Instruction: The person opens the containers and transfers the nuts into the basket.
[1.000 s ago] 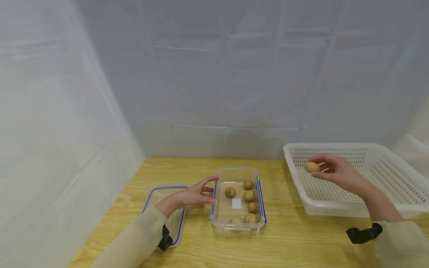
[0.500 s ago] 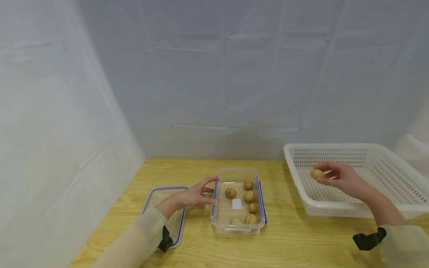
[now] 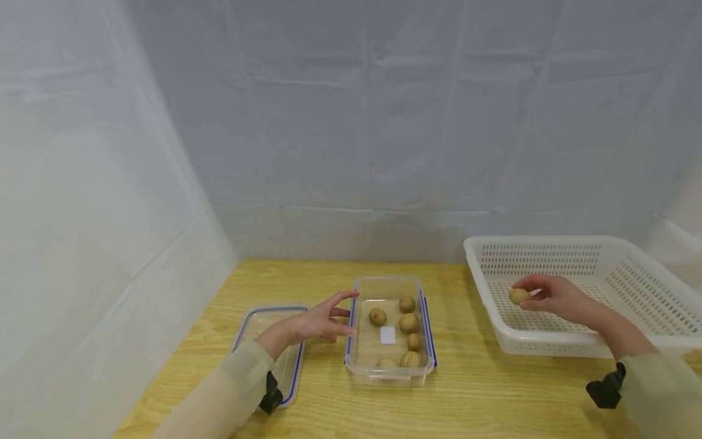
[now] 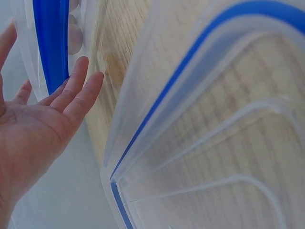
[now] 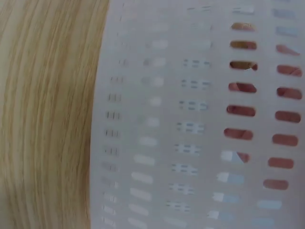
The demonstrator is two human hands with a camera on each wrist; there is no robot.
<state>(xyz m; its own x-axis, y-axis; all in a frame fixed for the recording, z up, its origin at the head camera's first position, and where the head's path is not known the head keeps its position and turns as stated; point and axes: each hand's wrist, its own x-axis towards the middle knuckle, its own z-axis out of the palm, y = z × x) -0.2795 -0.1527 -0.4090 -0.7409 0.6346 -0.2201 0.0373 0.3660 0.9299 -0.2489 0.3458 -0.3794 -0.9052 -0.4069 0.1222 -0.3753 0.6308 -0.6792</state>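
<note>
Over the white basket (image 3: 512,337), my right hand (image 3: 565,299) pinches a small potato (image 3: 518,296) between thumb and fingers. In the right wrist view, parts of the right hand (image 5: 239,110) show through the slots of the basket wall. My left hand (image 3: 320,320) is spread with loosely extended fingers at the left rim of a clear plastic box (image 3: 384,372); thumb and index fingertips are at that rim. Several small potatoes lie in the box, most along its right side, and one potato (image 3: 377,316) sits apart at the left. The left wrist view shows the left palm (image 4: 43,129) beside the blue-edged box.
A clear lid (image 3: 285,366) with a blue seal lies flat left of the box, partly under the left forearm. A small white square (image 3: 387,335) shows at the box's middle. Wood-grained table (image 3: 460,402) stretches between box and basket. Pale sheeting (image 3: 356,152) hangs behind and at the left.
The right hand has lowered with the potato, slightly rightward, deeper toward the basket's floor. The left hand and the box have stayed in place.
</note>
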